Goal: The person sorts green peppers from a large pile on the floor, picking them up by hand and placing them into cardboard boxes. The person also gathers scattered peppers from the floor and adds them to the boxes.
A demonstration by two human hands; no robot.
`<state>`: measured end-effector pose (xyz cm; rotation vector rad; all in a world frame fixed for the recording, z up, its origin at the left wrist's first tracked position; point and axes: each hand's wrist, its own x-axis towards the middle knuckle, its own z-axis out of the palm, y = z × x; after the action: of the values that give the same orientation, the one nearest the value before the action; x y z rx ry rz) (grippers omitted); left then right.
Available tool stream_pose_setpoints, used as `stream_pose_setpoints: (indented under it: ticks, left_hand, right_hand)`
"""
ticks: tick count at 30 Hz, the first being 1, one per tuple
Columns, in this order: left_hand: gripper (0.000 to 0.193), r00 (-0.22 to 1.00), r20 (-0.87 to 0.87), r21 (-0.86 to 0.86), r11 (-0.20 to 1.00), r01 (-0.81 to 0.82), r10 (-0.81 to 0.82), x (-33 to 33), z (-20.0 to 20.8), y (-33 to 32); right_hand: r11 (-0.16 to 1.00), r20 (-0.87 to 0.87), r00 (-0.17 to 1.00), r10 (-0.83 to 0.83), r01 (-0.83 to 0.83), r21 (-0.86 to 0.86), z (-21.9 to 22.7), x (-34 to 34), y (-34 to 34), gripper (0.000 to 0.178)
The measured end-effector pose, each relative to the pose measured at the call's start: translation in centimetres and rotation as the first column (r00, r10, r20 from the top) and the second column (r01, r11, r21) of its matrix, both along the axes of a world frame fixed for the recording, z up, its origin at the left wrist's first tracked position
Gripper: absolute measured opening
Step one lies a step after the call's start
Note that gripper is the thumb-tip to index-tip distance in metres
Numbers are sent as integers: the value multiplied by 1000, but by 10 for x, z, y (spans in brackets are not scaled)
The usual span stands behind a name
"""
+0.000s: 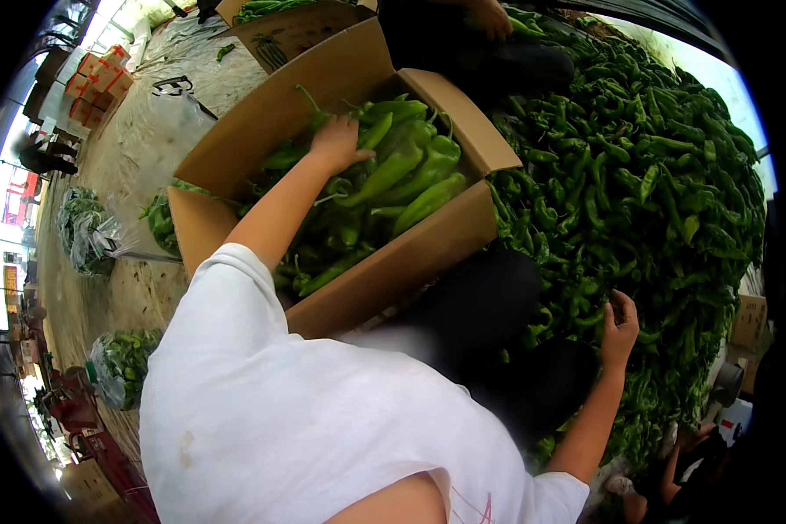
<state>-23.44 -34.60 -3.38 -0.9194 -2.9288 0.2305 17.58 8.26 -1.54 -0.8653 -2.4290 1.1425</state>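
Note:
An open cardboard box [384,272] in front of me is filled with long green peppers [397,170], most with stems. Over its far part, my left hand [334,144] lies palm down on the peppers, fingers stretched and thumb apart; its palm side is hidden. Beyond its fingertips, a pepper with a thin upright stem leans by the box wall. On my right, a big heap of green peppers [637,175] slopes toward me. My right hand [620,327] is at the heap's near side, fingers loosely bent and apart, with nothing visible in it.
A second box of peppers [293,35] stands beyond mine. Another person's hand [491,17] shows at the top. Plastic bags of green peppers [127,367] sit on the floor sheet [162,140] at left. Red-and-white cartons [99,85] are stacked far left. Another person [672,480] is at lower right.

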Motion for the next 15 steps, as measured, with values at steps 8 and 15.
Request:
stream_pose_setpoints:
  ticks: [8, 15]
  left_hand:
    - [47, 942, 334, 406, 906, -122, -22, 26, 67, -52]
    - [81, 584, 808, -69, 997, -42, 80, 153, 41, -159]
  right_hand:
    - [995, 8, 997, -82, 82, 50, 11, 32, -9, 26]
    - [992, -166, 978, 125, -129, -11, 26, 3, -54, 27]
